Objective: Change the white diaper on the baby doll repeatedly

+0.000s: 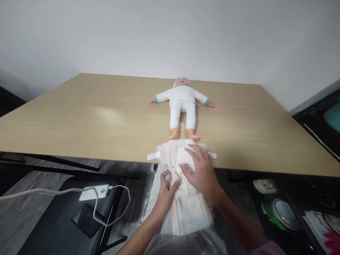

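Note:
An opened-out white diaper (186, 216) lies over the table's front edge, its upper end on the tabletop and its lower end hanging toward me. White fastening tabs stick out at both sides of its upper end. My left hand (167, 189) is closed, pinching the gathered inner edge of the diaper near its middle. On the diaper's upper right part rests my right hand (200, 170), fingers spread, thumb toward the gathered edge. Just beyond the diaper, a baby doll (182, 99) in white clothes and a cap lies on its back, feet toward me.
The wooden table (106, 117) stands against a pale wall. At lower left, a black chair (53, 226) bears a white power bank (92, 192) with a cable and a dark phone (87, 219). A dark shelf at right holds a green-rimmed container (280, 212) and papers.

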Available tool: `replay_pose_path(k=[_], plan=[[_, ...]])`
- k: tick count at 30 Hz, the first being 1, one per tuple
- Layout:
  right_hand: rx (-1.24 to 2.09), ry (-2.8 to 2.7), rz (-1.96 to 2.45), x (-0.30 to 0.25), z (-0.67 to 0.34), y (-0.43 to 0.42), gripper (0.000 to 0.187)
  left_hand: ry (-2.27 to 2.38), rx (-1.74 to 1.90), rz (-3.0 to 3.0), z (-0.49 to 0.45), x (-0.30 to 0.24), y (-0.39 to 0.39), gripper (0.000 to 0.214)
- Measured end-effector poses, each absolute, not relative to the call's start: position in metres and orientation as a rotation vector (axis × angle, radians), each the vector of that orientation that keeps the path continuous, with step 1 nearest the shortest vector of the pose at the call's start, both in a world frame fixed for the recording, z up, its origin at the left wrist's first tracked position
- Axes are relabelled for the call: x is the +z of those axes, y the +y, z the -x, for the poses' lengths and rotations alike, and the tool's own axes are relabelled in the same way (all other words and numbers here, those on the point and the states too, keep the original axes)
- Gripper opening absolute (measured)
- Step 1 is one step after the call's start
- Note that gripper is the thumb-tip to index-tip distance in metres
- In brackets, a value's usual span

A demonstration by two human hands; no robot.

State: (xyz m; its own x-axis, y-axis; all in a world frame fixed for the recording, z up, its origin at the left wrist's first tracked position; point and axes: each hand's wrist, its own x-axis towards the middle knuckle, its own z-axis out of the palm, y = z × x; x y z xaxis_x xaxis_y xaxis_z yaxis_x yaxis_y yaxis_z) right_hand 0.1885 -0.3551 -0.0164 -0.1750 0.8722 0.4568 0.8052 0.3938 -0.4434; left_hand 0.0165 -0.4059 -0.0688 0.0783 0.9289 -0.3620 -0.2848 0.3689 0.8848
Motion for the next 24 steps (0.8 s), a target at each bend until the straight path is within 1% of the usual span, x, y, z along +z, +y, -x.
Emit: replay_pose_path(k=[3, 6, 9, 11, 14, 16, 19, 21, 24], plan=[[0.207, -2.221, 1.412, -0.022, -0.181, -0.328, 0.062, 1.079, 1.034, -0.776, -0.013, -0.07, -0.412, 0.068], [0.278, -2.296, 1.426, -0.034, -0.18, -0.312, 0.073, 1.174, 1.06, -1.153, 0.002, -0.076, -0.413, 0.043], [0.283, -2.309, 1.425, -0.042, -0.182, -0.306, 0.072, 1.213, 1.051, -1.688, 0.027, -0.077, -0.397, 0.025], [0.273, -2.306, 1.434, -0.044, -0.182, -0.306, 0.07, 1.185, 1.075, -1.977, 0.043, -0.072, -0.373, 0.023], [0.268, -2.308, 1.453, -0.043, -0.182, -0.307, 0.07, 1.22, 1.179, -2.271, 0.058, -0.053, -0.316, 0.026], [0.264, -2.315, 1.454, -0.043, -0.182, -0.307, 0.071, 1.322, 1.164, -2.44, 0.059, -0.039, -0.27, 0.031], [0.26, -2.312, 1.454, -0.042, -0.182, -0.306, 0.07, 1.491, 0.895, -2.619, 0.052, -0.021, -0.205, 0.049], [0.264, -2.299, 1.465, -0.043, -0.181, -0.306, 0.07, 1.514, 0.695, -2.703, 0.042, -0.014, -0.173, 0.065], [0.271, -2.288, 1.474, -0.043, -0.18, -0.307, 0.07, 1.27, 0.487, -2.898, 0.026, -0.008, -0.141, 0.087]])
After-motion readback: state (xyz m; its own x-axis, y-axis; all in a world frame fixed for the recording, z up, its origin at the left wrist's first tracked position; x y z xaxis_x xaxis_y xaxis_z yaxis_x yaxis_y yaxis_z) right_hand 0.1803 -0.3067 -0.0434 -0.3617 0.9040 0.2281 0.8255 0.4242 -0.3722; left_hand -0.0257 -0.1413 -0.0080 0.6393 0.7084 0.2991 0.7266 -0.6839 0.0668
